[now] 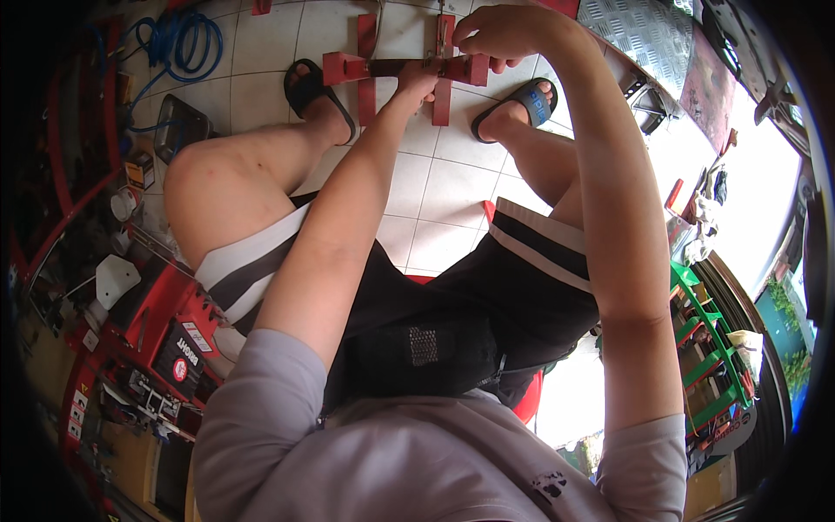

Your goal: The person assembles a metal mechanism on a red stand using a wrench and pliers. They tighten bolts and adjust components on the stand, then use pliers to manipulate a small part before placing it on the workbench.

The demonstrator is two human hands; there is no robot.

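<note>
Between my feet on the tiled floor is a red metal stand [346, 70]. It has two long rails, and a dark crossbar joins two block-like ends. My left hand [419, 80] closes around the crossbar near its right part, with its thumb on the near side. Over the right block hangs my right hand [506, 33], bent at the wrist with its fingers curled in. Whatever those fingers hold, if anything, is hidden. A thin rod [441, 7] rises beside the right rail at the top of the view.
My sandalled feet [320, 109] flank the stand. A coiled blue hose [183, 48] and a dark tray [181, 129] lie at the left. Further down that side stands a red machine [170, 348]. A metal tread plate [639, 43] is at upper right, a green rack [709, 348] at right.
</note>
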